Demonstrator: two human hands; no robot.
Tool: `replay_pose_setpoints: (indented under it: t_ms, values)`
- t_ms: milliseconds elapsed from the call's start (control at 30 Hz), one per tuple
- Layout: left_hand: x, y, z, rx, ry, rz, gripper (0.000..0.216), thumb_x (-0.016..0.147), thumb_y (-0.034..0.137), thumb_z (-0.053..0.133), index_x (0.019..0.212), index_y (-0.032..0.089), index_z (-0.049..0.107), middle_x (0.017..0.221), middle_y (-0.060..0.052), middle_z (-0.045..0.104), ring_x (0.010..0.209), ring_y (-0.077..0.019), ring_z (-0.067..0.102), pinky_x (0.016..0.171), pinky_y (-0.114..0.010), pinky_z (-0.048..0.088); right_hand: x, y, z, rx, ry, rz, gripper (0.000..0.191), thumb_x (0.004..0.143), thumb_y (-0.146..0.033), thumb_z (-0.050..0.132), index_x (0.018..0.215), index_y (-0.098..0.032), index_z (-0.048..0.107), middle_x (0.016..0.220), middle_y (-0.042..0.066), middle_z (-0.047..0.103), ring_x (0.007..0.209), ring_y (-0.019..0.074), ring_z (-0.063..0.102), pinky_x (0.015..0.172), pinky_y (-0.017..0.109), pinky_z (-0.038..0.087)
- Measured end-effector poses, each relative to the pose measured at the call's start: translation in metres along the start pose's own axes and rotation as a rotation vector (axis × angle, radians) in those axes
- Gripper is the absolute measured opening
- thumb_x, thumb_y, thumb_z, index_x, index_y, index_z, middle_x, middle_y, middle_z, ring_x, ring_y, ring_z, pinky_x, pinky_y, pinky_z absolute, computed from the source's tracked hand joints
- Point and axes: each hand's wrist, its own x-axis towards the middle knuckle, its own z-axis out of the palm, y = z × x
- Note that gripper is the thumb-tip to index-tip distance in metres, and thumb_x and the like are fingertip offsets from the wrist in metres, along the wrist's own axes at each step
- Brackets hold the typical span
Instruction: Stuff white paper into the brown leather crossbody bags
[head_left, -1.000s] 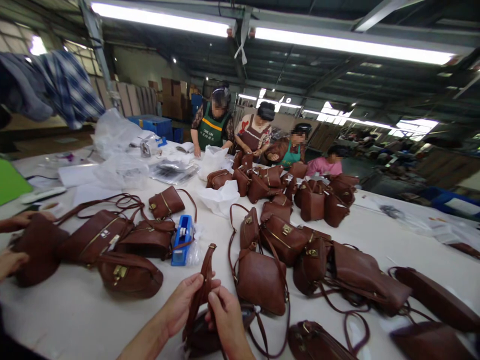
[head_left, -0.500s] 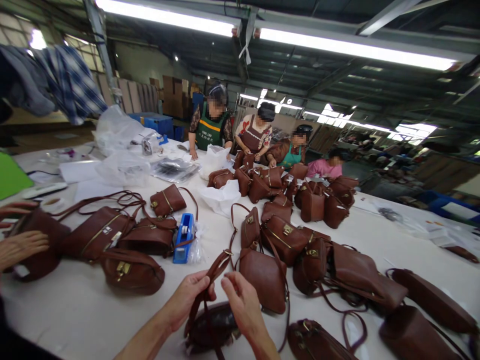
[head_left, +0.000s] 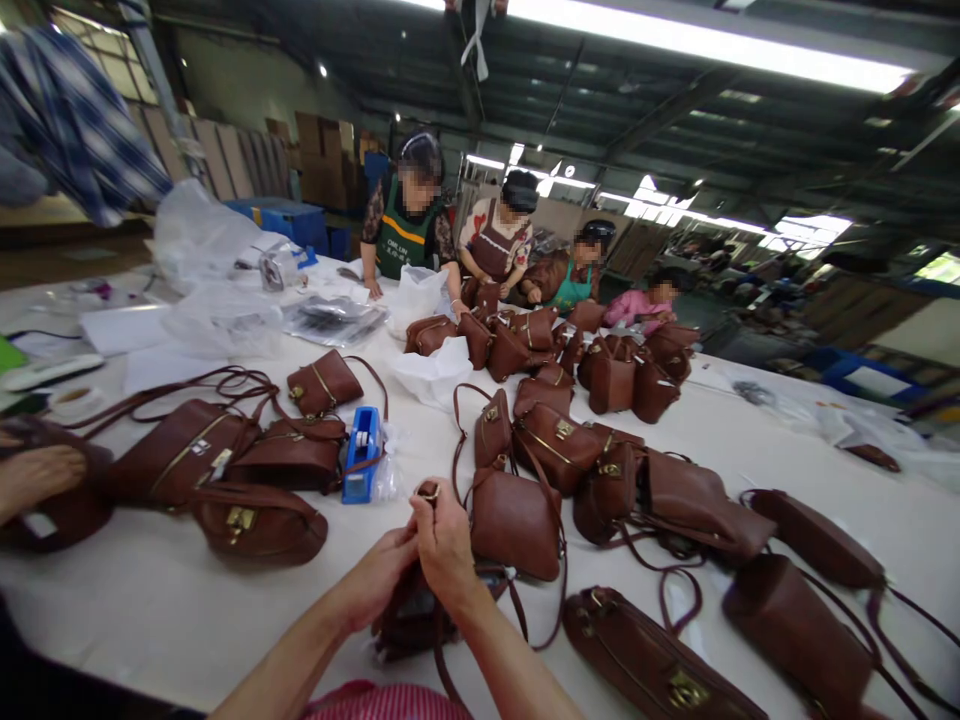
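Observation:
Close together, both of my hands are closed around the gathered strap of a brown handbag. My right hand (head_left: 444, 535) grips it near the top, where a folded strap end (head_left: 428, 490) pokes out above the fingers. My left hand (head_left: 386, 570) is pressed against it just below, its fingertips partly hidden. The handbag (head_left: 412, 625) rests on the table beneath my wrists, largely covered by my forearms. A strap trails from it toward the table's front edge. Just right of my hands lies another brown bag (head_left: 516, 520) with a long thin strap.
Several brown bags lie to the right, such as one with a gold clasp (head_left: 660, 660). A blue tape dispenser (head_left: 362, 455) stands ahead-left. At far left a co-worker's hand (head_left: 37, 480) rests on a bag. Several people work across the white table (head_left: 247, 620).
My hands have come together around the strap; before, the left held it and the right was apart with loose fingers. The view has shifted slightly. The co-worker's hand stays on the bag at left.

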Motion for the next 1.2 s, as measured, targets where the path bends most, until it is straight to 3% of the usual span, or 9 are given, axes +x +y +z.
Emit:
replay_pose_setpoints:
  t_ms: [267,467,567,667,733,833,933,1033,1200]
  values:
    - [0.003,0.0,-0.004,-0.005,0.044,0.035,0.048,0.072,0.062,0.071,0.075,0.016,0.057,0.059,0.006,0.049,0.044,-0.0055,0.037,0.047,-0.021,0.031,0.014,0.007,-0.013,0.052,-0.114,0.123,0.024,0.093,-0.038,0.045,0.097,-0.019,0.058,0.081,0.001,0.06,0.078,0.0174,0.057,0.076,0.03,0.046]
    - [0.007,0.012,-0.026,-0.226,0.125,0.12,0.038,0.08,0.049,0.072,0.077,0.016,0.052,0.066,0.005,0.053,0.051,-0.0076,0.047,0.054,-0.023,0.043,-0.05,0.012,-0.016,0.511,-0.361,0.443,0.068,0.077,-0.031,0.067,0.139,-0.022,0.039,0.098,0.003,0.062,0.071,0.0132,0.059,0.066,0.026,0.047]
    - [0.004,0.025,-0.053,-0.358,0.19,0.118,0.029,0.088,0.037,0.067,0.077,0.017,0.049,0.059,0.008,0.045,0.045,-0.0053,0.043,0.049,-0.019,0.041,-0.094,0.021,-0.032,0.397,-0.574,0.466,0.041,0.077,-0.024,0.063,0.118,-0.024,0.06,0.072,-0.004,0.059,0.055,0.0101,0.049,0.052,0.02,0.038]
    - [-0.002,0.038,-0.079,-0.342,0.253,0.099,0.026,0.091,0.03,0.062,0.074,0.016,0.048,0.055,0.01,0.04,0.037,-0.0024,0.031,0.04,-0.015,0.031,-0.119,0.037,-0.071,0.253,-0.609,0.538,0.023,0.088,-0.035,0.048,0.089,-0.02,0.065,0.058,-0.005,0.052,0.047,0.0102,0.043,0.047,0.021,0.034]
    - [-0.006,0.043,-0.084,-0.226,0.235,0.05,0.028,0.09,0.033,0.063,0.073,0.016,0.049,0.054,0.01,0.043,0.036,-0.0023,0.03,0.038,-0.015,0.029,-0.119,0.043,-0.097,0.027,-0.563,0.485,0.032,0.093,-0.036,0.04,0.079,-0.02,0.063,0.058,-0.002,0.054,0.051,0.0126,0.048,0.051,0.022,0.036]
    - [-0.008,0.041,-0.066,0.055,0.1,-0.075,0.036,0.086,0.047,0.064,0.073,0.014,0.055,0.059,0.003,0.057,0.041,-0.0057,0.043,0.039,-0.017,0.031,-0.095,0.033,-0.111,-0.41,-0.539,0.172,0.022,0.092,-0.023,0.047,0.081,-0.022,0.066,0.078,0.002,0.068,0.075,0.0177,0.061,0.066,0.026,0.04]
    - [-0.004,0.031,-0.031,0.204,-0.057,-0.184,0.044,0.08,0.055,0.067,0.084,0.012,0.062,0.079,-0.007,0.069,0.066,-0.0156,0.064,0.056,-0.023,0.047,-0.056,0.013,-0.094,-0.702,-0.526,-0.069,0.018,0.093,-0.018,0.05,0.09,-0.024,0.067,0.087,0.003,0.07,0.079,0.0178,0.064,0.065,0.025,0.038]
    - [0.002,0.019,-0.007,0.126,-0.167,-0.194,0.046,0.075,0.057,0.07,0.086,0.014,0.06,0.077,-0.005,0.068,0.072,-0.0175,0.065,0.074,-0.032,0.052,-0.024,0.004,-0.067,-0.888,-0.419,-0.188,0.016,0.094,-0.021,0.053,0.085,-0.021,0.066,0.079,0.004,0.069,0.069,0.017,0.062,0.061,0.026,0.035]
    - [0.003,0.011,-0.011,0.03,-0.066,-0.206,0.051,0.072,0.065,0.069,0.079,0.019,0.047,0.059,0.01,0.045,0.04,-0.0032,0.031,0.041,-0.018,0.034,-0.013,0.019,-0.052,-0.891,-0.398,-0.182,0.013,0.094,-0.026,0.056,0.087,-0.02,0.065,0.084,0.006,0.07,0.078,0.0186,0.064,0.066,0.026,0.037]
